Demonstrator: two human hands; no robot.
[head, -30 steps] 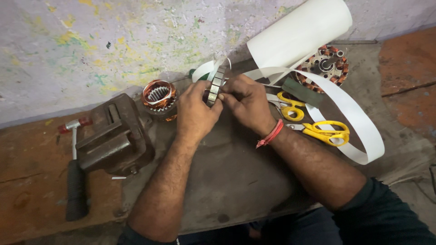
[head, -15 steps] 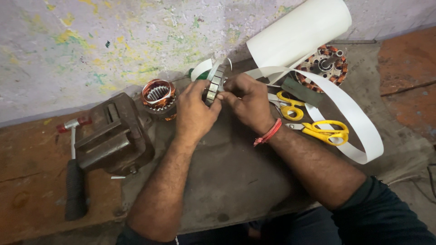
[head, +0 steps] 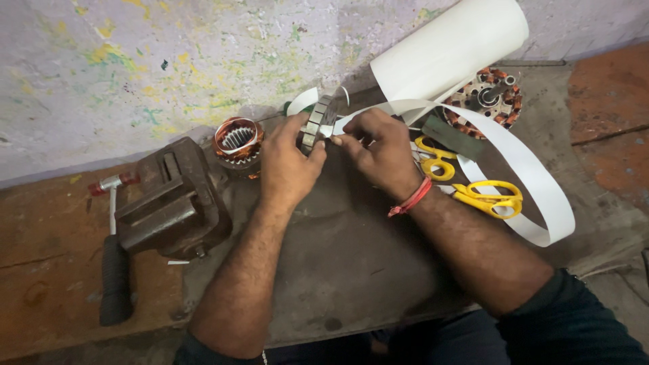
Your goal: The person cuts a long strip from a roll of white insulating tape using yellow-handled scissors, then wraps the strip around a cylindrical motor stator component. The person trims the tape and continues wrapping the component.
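Observation:
My left hand (head: 289, 162) grips a bare metal stator core (head: 319, 123), a slotted ring held on edge above the workbench. My right hand (head: 380, 150), with a red thread band at the wrist, pinches the end of a white paper strip (head: 520, 162) against the ring's slots. The strip loops away to the right and back toward a white paper roll (head: 449, 51) leaning on the wall. A small white offcut (head: 301, 101) curls just behind the ring.
A copper-wound stator (head: 238, 140) sits left of my hands, beside a rusty bench vise (head: 172, 199). A hammer (head: 113, 260) lies at the far left. Yellow-handled scissors (head: 476, 192) lie right of my forearm. Another wound stator (head: 488, 94) rests under the roll.
The ring has tilted slightly in my left hand and my right fingers have shifted along the strip's end. Everything else is as before.

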